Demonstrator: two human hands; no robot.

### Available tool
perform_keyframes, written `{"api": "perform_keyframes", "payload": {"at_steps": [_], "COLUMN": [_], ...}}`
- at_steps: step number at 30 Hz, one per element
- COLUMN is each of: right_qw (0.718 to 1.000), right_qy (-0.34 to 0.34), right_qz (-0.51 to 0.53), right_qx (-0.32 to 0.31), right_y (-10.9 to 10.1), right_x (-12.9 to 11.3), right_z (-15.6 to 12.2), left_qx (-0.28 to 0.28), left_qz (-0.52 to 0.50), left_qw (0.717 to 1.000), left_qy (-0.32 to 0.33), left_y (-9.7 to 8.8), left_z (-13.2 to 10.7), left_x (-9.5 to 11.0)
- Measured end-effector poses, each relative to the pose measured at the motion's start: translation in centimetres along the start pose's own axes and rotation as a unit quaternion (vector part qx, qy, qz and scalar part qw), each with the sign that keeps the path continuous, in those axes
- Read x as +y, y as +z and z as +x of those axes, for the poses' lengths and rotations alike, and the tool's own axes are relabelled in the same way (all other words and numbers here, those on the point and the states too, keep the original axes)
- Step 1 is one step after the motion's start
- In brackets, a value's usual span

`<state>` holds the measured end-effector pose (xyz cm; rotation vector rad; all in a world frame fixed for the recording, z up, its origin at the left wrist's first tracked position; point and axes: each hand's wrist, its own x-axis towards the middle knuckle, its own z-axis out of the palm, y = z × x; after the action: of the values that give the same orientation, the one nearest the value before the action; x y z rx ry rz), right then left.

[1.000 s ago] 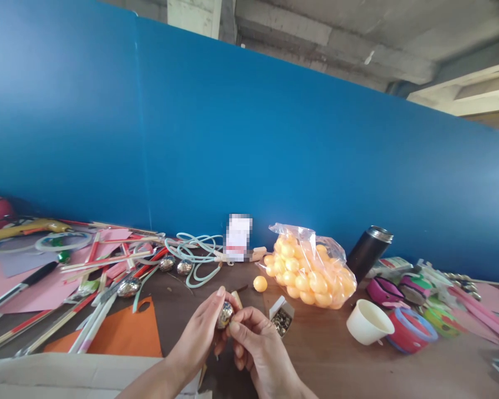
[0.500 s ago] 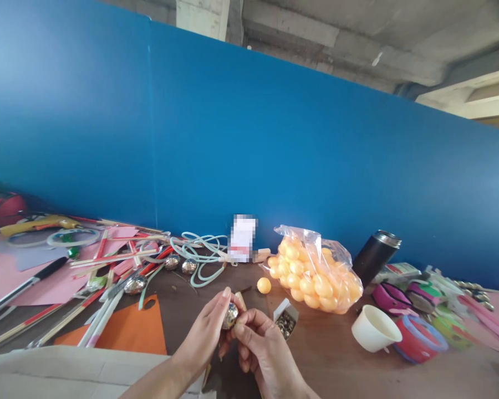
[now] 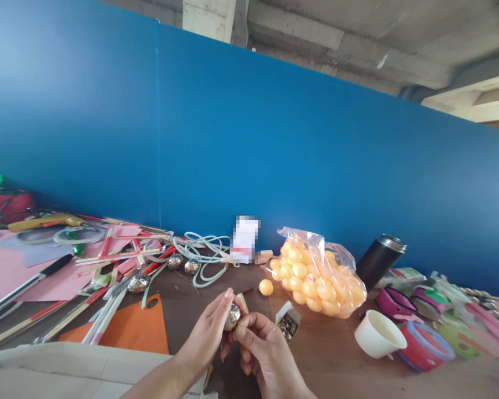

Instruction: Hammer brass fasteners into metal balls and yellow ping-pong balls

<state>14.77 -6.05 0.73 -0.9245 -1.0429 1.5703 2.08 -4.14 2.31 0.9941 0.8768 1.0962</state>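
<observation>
Low in the middle of the view, my left hand and my right hand meet around a small shiny silver ball. The left fingers cup it from the left; the right thumb and fingers pinch at it from the right. Just right of my hands stands a small open box of metal pins. A loose orange ball lies on the brown table behind them, beside a clear bag of orange balls.
Left: orange paper, pink paper, sticks, pens, a glue gun, tape rings, more silver balls, a pale green cord. Right: white cup, black flask, coloured tape rolls. Blue partition behind; cardboard at the near-left edge.
My hands stay together on the silver ball, with small finger shifts. The view has drifted left and up slightly, so everything on the table sits a little further right and lower.
</observation>
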Motion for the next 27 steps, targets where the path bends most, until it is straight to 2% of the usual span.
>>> {"api": "perform_keyframes", "payload": {"at_steps": [27], "right_qw": [1.000], "right_qy": [-0.006], "right_qz": [0.011], "right_qx": [-0.005], "right_y": [0.21], "right_x": [0.14], "right_z": [0.12], "left_qx": [0.009], "left_qz": [0.030], "left_qw": [0.999], "left_qy": [0.007], "left_y": [0.13], "left_z": [-0.21], "left_x": [0.24]}}
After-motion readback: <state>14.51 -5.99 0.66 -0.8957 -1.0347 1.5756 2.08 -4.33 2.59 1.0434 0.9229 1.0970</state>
